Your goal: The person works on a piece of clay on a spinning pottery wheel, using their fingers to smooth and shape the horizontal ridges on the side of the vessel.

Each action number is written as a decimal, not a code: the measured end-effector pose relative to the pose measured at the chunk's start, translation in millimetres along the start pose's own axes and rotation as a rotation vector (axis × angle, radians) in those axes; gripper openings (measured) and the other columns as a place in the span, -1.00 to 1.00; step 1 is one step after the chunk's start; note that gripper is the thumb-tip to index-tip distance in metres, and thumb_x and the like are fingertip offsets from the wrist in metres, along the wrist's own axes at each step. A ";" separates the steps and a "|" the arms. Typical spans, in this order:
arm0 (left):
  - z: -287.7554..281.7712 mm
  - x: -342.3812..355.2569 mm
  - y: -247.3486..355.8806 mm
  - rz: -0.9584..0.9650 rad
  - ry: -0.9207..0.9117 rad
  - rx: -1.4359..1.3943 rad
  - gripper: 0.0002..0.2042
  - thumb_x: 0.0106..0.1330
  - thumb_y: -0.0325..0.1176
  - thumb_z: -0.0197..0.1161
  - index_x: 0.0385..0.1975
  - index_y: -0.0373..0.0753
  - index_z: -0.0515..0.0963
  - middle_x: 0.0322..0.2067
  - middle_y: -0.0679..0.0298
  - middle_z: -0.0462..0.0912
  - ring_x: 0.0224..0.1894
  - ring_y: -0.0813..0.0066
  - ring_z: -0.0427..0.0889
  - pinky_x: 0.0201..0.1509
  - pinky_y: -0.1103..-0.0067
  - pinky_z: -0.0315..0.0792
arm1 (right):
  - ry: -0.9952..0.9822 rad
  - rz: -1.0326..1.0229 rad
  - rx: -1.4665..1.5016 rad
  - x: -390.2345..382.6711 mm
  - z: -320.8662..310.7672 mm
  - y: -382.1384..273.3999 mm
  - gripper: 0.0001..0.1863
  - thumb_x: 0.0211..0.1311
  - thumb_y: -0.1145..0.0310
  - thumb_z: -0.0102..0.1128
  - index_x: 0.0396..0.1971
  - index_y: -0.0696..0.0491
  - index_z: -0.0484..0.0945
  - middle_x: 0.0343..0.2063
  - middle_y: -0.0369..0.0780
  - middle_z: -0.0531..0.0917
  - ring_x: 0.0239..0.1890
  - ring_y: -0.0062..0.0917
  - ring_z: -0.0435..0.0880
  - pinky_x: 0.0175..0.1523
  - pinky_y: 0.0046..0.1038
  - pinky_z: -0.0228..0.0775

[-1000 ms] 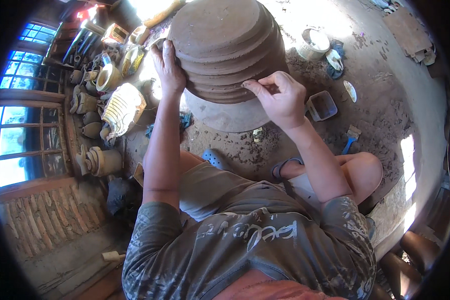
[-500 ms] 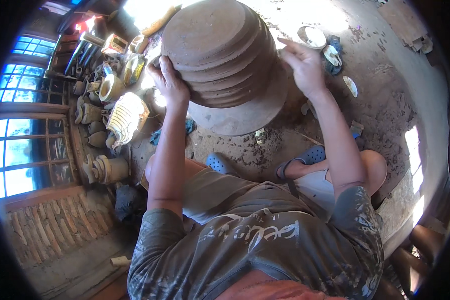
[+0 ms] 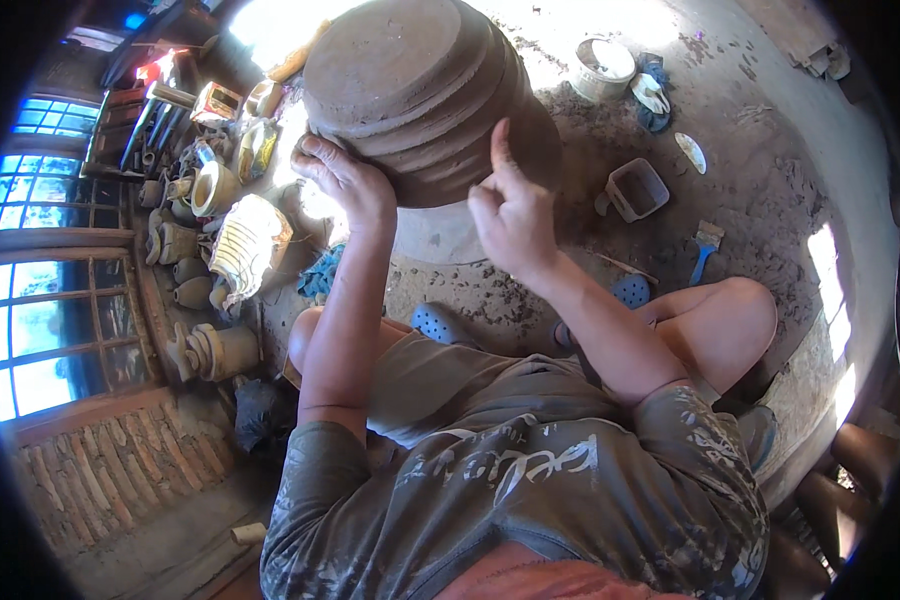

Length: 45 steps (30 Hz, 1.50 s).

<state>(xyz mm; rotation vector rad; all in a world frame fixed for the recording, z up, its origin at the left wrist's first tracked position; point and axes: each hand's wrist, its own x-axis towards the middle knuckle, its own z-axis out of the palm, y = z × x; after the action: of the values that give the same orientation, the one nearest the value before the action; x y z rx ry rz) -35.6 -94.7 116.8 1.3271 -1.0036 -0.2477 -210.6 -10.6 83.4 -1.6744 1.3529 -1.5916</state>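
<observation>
A large brown clay pot [image 3: 410,120] stands in front of me, its flat top closed and its sides ringed with broad ridges. Beneath it, the near edge of a round board [image 3: 435,238] shows. My left hand [image 3: 355,185] rests against the pot's lower left side, its fingers extended and no tool visible in it. At the pot's near right side is my right hand [image 3: 515,220], one finger pointing up along the ridges and the others curled. I see no tool there; whether that fingertip touches the clay is hard to tell.
To the right lie a rectangular plastic tub [image 3: 638,190], a blue-handled brush [image 3: 706,250] and a white bucket [image 3: 602,72]. Clay pots [image 3: 215,190] and a ridged pale piece [image 3: 252,245] crowd the left by the windows. Clay crumbs litter the floor before my blue clogs [image 3: 440,322].
My right hand has swung left and nearer, from the pot's right side to its near side, uncovering the tub and brush. My left hand has slipped slightly down and right along the pot.
</observation>
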 end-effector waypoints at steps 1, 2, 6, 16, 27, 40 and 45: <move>0.1 -2.1 1.6 0.017 -0.003 0.012 -0.19 0.67 0.23 -0.31 0.32 -0.64 0.12 0.22 -0.40 0.30 0.34 -0.14 0.30 0.50 0.18 0.08 | -0.006 -0.001 -0.028 -6.8 4.9 -4.9 -0.16 0.23 0.56 0.17 0.56 0.15 0.18 -0.64 -0.20 0.65 -0.61 -0.47 0.66 -0.34 -0.42 0.58; 0.1 -4.1 2.8 0.001 -0.006 0.004 -0.21 0.67 0.22 -0.32 0.31 -0.63 0.14 0.23 -0.39 0.30 0.34 -0.14 0.30 0.50 0.18 0.08 | -0.013 -0.002 -0.056 -13.9 9.5 -9.4 -0.16 0.23 0.57 0.18 0.56 0.15 0.18 -0.63 -0.21 0.64 -0.60 -0.49 0.65 -0.31 -0.44 0.57; -5.6 -7.6 9.3 -0.005 -0.057 -0.042 -0.30 0.70 0.12 -0.28 0.28 -0.58 0.23 0.24 -0.29 0.34 0.32 -0.05 0.35 0.47 0.20 0.15 | -0.303 -0.223 -0.253 -37.7 21.0 -37.6 -0.38 0.22 0.49 0.27 0.35 0.07 0.54 -0.54 -0.18 0.69 -0.54 -0.31 0.71 -0.39 -0.30 0.56; -76.8 -39.9 71.6 0.147 -0.797 0.032 -0.72 0.60 -0.25 0.21 -0.22 -0.39 0.62 -0.36 0.33 0.61 -0.22 0.58 0.52 -0.05 0.58 0.43 | -0.006 -0.355 -0.027 -0.8 -36.6 -43.1 -0.79 0.23 0.35 0.44 -0.19 0.11 0.73 -0.31 -0.21 0.74 -0.37 -0.30 0.75 -0.23 -0.31 0.65; -65.8 -67.7 86.0 -0.281 -1.164 -0.067 -0.60 0.71 -0.10 -0.03 -0.06 -0.36 0.57 -0.34 0.32 0.58 -0.28 0.62 0.48 -0.17 0.57 0.41 | -0.127 -0.332 0.043 -8.2 -49.6 -33.1 -0.76 0.17 0.54 0.47 -0.14 0.16 0.73 -0.27 -0.08 0.77 -0.26 -0.18 0.78 -0.12 -0.31 0.66; -39.5 -56.8 20.3 0.007 -0.270 -0.136 -0.44 0.72 -0.21 -0.17 0.51 -0.49 0.00 0.37 -0.14 0.28 0.40 0.14 0.32 0.51 0.33 0.17 | -0.061 -0.105 -0.034 19.6 -61.7 -20.3 -0.84 0.26 0.46 0.49 -0.25 0.20 0.71 -0.32 -0.11 0.76 -0.36 -0.36 0.79 -0.23 -0.40 0.65; -39.4 -48.4 7.7 0.146 -0.266 -0.083 -0.43 0.70 -0.23 -0.14 0.50 -0.53 0.01 0.39 -0.21 0.27 0.44 0.08 0.31 0.54 0.28 0.14 | -0.080 -0.348 -0.223 33.5 -57.5 -20.2 -0.84 0.22 0.43 0.51 -0.28 0.15 0.72 -0.33 -0.15 0.74 -0.37 -0.27 0.72 -0.27 -0.33 0.59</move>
<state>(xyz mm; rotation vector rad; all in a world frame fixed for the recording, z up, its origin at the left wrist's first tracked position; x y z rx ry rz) -38.1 -33.1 104.6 1.1591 -1.2947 -0.3581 -262.6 -14.7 129.4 -2.1820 1.2905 -1.5788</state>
